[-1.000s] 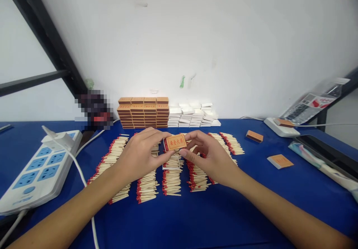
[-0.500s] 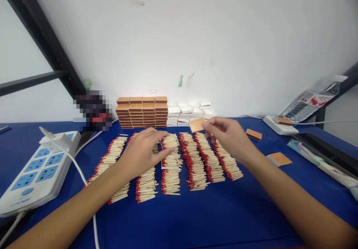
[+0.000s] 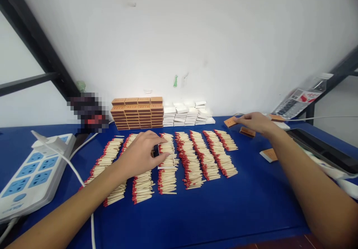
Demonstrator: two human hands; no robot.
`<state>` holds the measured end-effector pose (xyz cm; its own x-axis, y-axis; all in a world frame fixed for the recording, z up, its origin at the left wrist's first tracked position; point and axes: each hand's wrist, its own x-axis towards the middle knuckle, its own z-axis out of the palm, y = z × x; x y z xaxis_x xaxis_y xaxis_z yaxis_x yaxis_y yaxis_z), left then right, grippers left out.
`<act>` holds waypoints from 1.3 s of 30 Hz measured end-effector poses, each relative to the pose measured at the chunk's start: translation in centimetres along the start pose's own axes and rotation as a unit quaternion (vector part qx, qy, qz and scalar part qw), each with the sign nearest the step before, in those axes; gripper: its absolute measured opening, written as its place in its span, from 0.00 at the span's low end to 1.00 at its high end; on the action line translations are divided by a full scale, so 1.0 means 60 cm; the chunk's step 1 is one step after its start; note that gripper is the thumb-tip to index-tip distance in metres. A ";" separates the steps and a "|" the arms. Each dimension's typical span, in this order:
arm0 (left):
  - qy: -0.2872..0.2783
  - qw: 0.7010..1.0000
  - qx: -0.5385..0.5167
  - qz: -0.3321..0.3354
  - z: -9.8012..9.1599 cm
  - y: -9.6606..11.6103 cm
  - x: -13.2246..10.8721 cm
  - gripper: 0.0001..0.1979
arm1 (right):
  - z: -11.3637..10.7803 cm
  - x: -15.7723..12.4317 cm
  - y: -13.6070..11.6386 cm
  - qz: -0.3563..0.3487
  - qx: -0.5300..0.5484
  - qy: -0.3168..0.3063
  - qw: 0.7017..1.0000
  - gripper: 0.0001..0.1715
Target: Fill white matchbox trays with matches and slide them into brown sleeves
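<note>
My left hand (image 3: 144,152) is over the middle rows of red-tipped matches. Its thumb and fingers close around the long sides of a white matchbox tray (image 3: 166,148) filled with matches. Just below that, a second filled tray (image 3: 167,162) lies on the same match row (image 3: 167,183), partly behind the thumb. Over at the right, my right hand (image 3: 256,123) pinches an orange matchbox sleeve (image 3: 230,122) by its right end, near the table's back. Close under this hand lies a brown-sided matchbox (image 3: 247,132).
Stacked matchboxes (image 3: 137,114) and white trays (image 3: 184,114) stand along the wall. A power strip (image 3: 39,174) with a white cable lies left. At right are an orange-and-white matchbox piece (image 3: 269,155), a black case (image 3: 324,150) and a leaning plastic bottle (image 3: 304,96).
My right hand has carried the orange sleeve rightward, away from the match rows. My left hand's fingers have come down around the upper filled tray. The view has shifted slightly.
</note>
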<state>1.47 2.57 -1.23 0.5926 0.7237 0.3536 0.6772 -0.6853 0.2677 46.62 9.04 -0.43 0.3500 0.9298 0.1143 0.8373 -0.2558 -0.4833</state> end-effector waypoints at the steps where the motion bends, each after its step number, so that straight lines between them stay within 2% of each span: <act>1: -0.005 1.000 -0.003 -0.002 -0.001 0.001 0.000 0.19 | 0.006 0.000 -0.003 0.008 -0.010 -0.022 1.000 0.19; 4: -0.008 1.000 -0.011 -0.001 -0.004 0.005 0.000 0.18 | 0.017 0.003 -0.010 0.038 -0.044 -0.071 0.996 0.19; 9: 0.007 1.000 -0.005 0.013 -0.005 0.006 0.000 0.19 | -0.011 0.010 0.014 0.044 -0.102 -0.069 0.991 0.27; 16: 0.048 0.999 0.011 0.018 -0.014 0.003 -0.001 0.21 | -0.048 0.002 0.058 0.061 -0.109 -0.156 0.980 0.10; 21: 0.069 0.997 0.016 0.034 -0.018 0.005 -0.002 0.19 | -0.073 -0.004 0.051 0.031 -0.100 -0.112 0.988 0.08; 24: 0.080 0.996 0.017 0.044 -0.018 0.007 -0.002 0.17 | -0.079 -0.026 0.016 -0.026 -0.071 -0.029 0.997 0.12; 26: 0.091 0.994 0.015 0.053 -0.018 0.010 -0.002 0.16 | -0.065 -0.056 -0.028 -0.125 -0.002 0.008 0.992 0.15; 27: 0.097 0.993 0.013 0.058 -0.018 0.013 -0.002 0.16 | -0.052 -0.076 -0.055 -0.187 0.034 -0.001 0.982 0.15; 29: 0.107 0.992 0.012 0.071 -0.018 0.019 -0.002 0.17 | -0.019 -0.124 -0.112 -0.285 0.099 -0.061 0.951 0.17; 31: 0.114 0.990 0.012 0.088 -0.017 0.025 -0.004 0.20 | 0.015 -0.173 -0.164 -0.361 0.121 -0.110 0.918 0.13; 33: 0.118 0.987 0.010 0.111 -0.016 0.031 -0.006 0.22 | 0.041 -0.215 -0.201 -0.405 0.134 -0.135 0.895 0.13; 36: 0.121 0.983 0.009 0.137 -0.014 0.036 -0.010 0.19 | 0.057 -0.250 -0.224 -0.430 0.146 -0.142 0.880 0.16; 39: 0.122 0.983 0.011 0.137 -0.013 0.039 -0.012 0.16 | 0.061 -0.255 -0.221 -0.443 0.147 -0.137 0.874 0.16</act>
<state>2.27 0.42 -0.14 0.6342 0.4698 0.6141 0.5180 -0.8478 0.1136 28.66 -0.82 1.07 -0.5275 0.7675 0.3642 0.5705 0.6377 -0.5175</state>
